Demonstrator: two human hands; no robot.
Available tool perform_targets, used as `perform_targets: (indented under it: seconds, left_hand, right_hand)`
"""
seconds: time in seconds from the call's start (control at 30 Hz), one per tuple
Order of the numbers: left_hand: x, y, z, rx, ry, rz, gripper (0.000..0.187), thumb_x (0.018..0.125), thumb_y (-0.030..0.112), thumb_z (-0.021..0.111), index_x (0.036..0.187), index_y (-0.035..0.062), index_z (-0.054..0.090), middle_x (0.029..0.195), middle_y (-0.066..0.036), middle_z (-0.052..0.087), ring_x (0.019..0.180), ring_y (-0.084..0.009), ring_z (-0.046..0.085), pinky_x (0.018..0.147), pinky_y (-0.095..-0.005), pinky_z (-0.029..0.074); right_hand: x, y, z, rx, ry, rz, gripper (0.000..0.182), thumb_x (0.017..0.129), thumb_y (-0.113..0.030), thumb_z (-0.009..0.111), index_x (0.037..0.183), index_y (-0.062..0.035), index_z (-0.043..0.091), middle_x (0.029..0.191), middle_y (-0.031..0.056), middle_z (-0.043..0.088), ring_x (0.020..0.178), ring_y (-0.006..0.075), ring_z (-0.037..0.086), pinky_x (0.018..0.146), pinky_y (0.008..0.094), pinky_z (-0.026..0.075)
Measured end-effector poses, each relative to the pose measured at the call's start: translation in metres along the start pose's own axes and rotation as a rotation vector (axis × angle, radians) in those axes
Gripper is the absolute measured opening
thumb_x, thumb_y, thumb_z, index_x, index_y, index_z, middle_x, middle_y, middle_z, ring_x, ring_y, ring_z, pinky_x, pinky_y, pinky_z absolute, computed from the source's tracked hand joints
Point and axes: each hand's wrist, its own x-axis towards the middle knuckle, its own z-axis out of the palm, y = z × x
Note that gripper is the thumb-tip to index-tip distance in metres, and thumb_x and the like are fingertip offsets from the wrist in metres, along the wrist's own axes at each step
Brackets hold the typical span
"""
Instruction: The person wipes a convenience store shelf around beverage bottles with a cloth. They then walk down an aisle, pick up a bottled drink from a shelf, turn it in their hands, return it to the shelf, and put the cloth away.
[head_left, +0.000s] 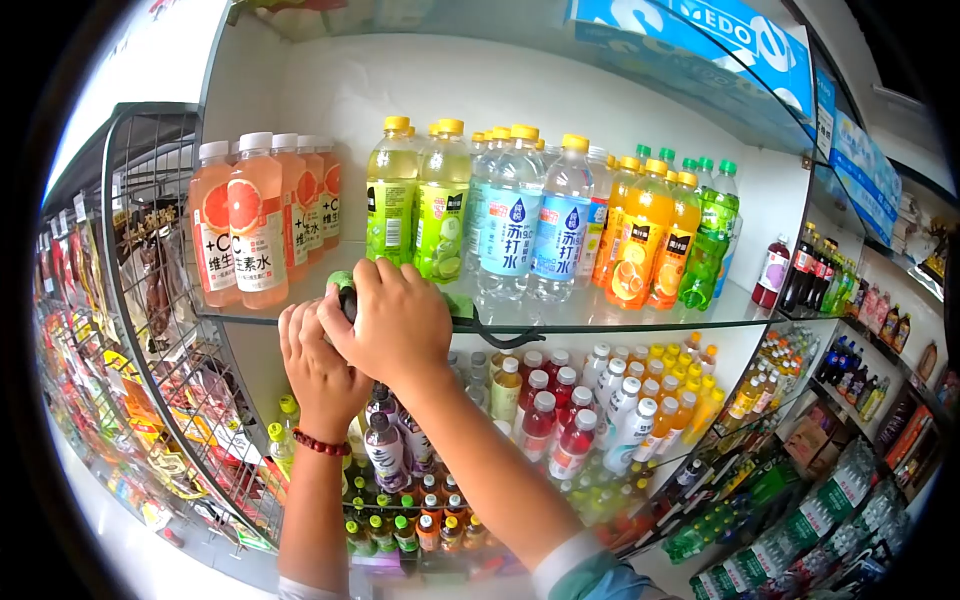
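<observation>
At the front edge of a glass shelf (600, 326), my two hands are together. My left hand (325, 365), below a red bead bracelet (322, 444), has its fingers curled at a green and black object (342, 281). Over it lies my right hand (397, 322), its fingers bent round the same object, which is mostly covered. A green piece and a black cord (510, 341) show just right of my right hand. Behind the hands stand green-labelled bottles (390, 205), clear blue-labelled bottles (512, 225) and pink grapefruit drinks (262, 230).
Orange bottles (640, 245) and green bottles (710, 240) stand farther right on the shelf. Lower shelves hold several rows of drinks, with red bottles (574, 445) among them. A black wire rack (165, 330) with packaged goods is at the left. Blue boxes (700, 45) sit above.
</observation>
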Motion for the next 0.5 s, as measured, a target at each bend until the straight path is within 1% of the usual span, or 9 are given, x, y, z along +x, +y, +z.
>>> perform_targets:
  seconds: [0.03, 0.13, 0.5]
  left_hand:
    - [0.0002, 0.0000, -0.0002, -0.036, 0.011, -0.005, 0.061, 0.092, 0.022, 0.069, 0.145, -0.0019, 0.050, 0.127, -0.015, 0.061, 0.121, -0.0351, 0.059, 0.116, -0.0546, 0.038]
    - [0.0013, 0.0007, -0.0019, -0.066, 0.022, -0.010, 0.057, 0.092, 0.020, 0.069, 0.143, -0.0003, 0.051, 0.126, -0.015, 0.062, 0.121, -0.0356, 0.059, 0.115, -0.0553, 0.038]
    - [0.0009, 0.0012, -0.0045, -0.045, 0.000, -0.023, 0.057, 0.092, 0.020, 0.068, 0.142, 0.0005, 0.052, 0.126, -0.015, 0.063, 0.121, -0.0372, 0.059, 0.116, -0.0559, 0.038]
  right_hand:
    - [0.0004, -0.0004, -0.0001, -0.004, -0.001, -0.005, 0.035, 0.093, -0.038, 0.065, 0.079, -0.0069, 0.060, 0.075, 0.0116, 0.064, 0.070, 0.0327, 0.064, 0.063, 0.0457, 0.053]
    - [0.0000, -0.0016, -0.0002, -0.008, 0.000, -0.007, 0.034, 0.092, -0.037, 0.066, 0.078, -0.0069, 0.060, 0.074, 0.0115, 0.063, 0.069, 0.0328, 0.064, 0.063, 0.0453, 0.053]
    - [-0.0009, -0.0014, -0.0004, -0.008, 0.032, -0.017, 0.033, 0.091, -0.036, 0.067, 0.077, -0.0070, 0.059, 0.072, 0.0115, 0.062, 0.068, 0.0336, 0.063, 0.062, 0.0453, 0.052]
